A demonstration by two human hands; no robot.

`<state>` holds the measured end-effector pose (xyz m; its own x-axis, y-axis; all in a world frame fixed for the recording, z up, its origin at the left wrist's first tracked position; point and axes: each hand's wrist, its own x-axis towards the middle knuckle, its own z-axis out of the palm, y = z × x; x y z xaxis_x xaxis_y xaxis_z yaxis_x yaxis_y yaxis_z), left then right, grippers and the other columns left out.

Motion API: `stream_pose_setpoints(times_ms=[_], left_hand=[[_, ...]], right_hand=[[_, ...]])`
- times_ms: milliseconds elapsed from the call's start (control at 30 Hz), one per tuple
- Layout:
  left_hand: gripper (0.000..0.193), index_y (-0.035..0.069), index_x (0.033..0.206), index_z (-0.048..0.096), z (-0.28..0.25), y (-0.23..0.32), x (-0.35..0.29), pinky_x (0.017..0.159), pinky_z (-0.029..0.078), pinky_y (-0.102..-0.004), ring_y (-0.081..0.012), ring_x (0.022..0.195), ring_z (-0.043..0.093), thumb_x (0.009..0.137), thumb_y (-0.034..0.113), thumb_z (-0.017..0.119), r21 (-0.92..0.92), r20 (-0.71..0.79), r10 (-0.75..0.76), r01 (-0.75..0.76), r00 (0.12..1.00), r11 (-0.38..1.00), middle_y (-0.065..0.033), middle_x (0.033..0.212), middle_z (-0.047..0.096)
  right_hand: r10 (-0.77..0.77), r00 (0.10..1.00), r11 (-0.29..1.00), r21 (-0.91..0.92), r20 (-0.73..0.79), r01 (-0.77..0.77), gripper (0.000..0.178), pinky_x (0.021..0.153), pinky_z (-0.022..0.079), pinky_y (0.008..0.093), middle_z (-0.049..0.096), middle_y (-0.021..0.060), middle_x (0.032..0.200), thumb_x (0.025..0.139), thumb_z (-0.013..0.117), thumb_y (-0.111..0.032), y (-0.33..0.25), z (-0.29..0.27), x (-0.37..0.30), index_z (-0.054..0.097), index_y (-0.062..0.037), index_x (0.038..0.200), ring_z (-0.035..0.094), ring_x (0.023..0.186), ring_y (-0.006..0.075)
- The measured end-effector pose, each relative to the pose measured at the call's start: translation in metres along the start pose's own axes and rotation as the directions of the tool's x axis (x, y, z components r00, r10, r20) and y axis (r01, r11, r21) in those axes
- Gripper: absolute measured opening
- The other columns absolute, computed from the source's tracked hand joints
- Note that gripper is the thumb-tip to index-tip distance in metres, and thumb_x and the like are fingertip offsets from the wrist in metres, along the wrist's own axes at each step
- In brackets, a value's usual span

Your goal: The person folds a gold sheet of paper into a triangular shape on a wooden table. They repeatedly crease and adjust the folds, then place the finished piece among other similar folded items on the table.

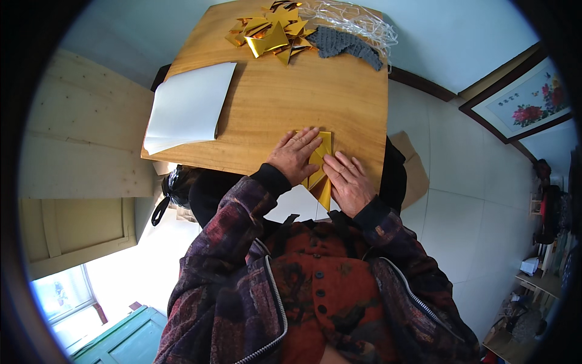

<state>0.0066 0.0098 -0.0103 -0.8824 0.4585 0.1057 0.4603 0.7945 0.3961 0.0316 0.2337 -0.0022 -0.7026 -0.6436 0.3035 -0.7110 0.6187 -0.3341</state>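
Purplish jacket, perhaps plaid.

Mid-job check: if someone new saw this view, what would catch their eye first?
Probably the shiny gold pile at the table's far side, beside a grey strip and clear strands. Next, perhaps, the gold piece at the near edge, with the left hand and right hand on it. White sheets stand out at the table's left.

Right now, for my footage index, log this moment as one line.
left hand: on folded gold sheet | right hand: on its right side | sheet: tip past near edge of table | far side: gold pieces, grey strip
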Motion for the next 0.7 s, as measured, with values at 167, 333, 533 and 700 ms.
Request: stream_pose_setpoints(times_ms=[167, 333, 533, 700], left_hand=[[0.077, 0.015, 0.147, 0.038, -0.011, 0.001, -0.001, 0.117, 0.015, -0.0496, -0.0239, 0.145, 0.024, 0.081, 0.039, 0.070, -0.019, 0.075, -0.008, 0.009, 0.997, 1.000, -0.0055, 0.157, 0.028], [0.082, 0.016, 0.148, 0.035, -0.019, 0.001, 0.001, 0.117, 0.014, -0.0515, -0.0240, 0.146, 0.024, 0.079, 0.044, 0.070, -0.003, 0.115, 0.009, -0.009, 0.993, 1.000, -0.0053, 0.158, 0.026], [0.079, 0.016, 0.148, 0.034, -0.018, 0.000, -0.001, 0.118, 0.012, -0.0497, -0.0215, 0.146, 0.022, 0.083, 0.048, 0.063, 0.029, 0.122, 0.003, -0.006, 0.993, 1.000, -0.0040, 0.159, 0.024], [0.080, 0.014, 0.148, 0.034, -0.012, 0.007, -0.004, 0.116, 0.016, -0.0504, -0.0252, 0.145, 0.025, 0.081, 0.043, 0.067, 0.038, 0.055, -0.014, 0.012, 0.998, 0.999, -0.0063, 0.158, 0.026]], right_hand=[[-0.046, 0.999, 0.997, -0.065, -0.023, 0.045, 0.044, 0.109, 0.034, 0.0437, 0.053, 0.0033, 0.137, 0.082, 0.064, -0.014, -0.005, 0.000, -0.014, 0.059, -0.0086, 0.125, 0.044, 0.132, 0.0238], [-0.083, 0.991, 0.992, -0.100, -0.101, 0.072, 0.035, 0.106, 0.038, 0.0422, 0.058, 0.0035, 0.131, 0.082, 0.062, -0.012, -0.009, 0.002, -0.018, 0.064, -0.0082, 0.117, 0.050, 0.127, 0.0240], [-0.025, 0.983, 0.997, 0.071, -0.183, 0.039, 0.024, 0.102, 0.042, 0.0399, 0.066, 0.0041, 0.115, 0.080, 0.063, -0.007, -0.008, 0.001, -0.012, 0.068, -0.0080, 0.104, 0.056, 0.119, 0.0266], [0.143, 0.978, 0.935, 0.344, -0.155, -0.082, 0.019, 0.096, 0.045, 0.0392, 0.069, 0.0054, 0.107, 0.080, 0.064, -0.002, -0.006, -0.006, -0.008, 0.068, -0.0064, 0.098, 0.058, 0.114, 0.0290]])
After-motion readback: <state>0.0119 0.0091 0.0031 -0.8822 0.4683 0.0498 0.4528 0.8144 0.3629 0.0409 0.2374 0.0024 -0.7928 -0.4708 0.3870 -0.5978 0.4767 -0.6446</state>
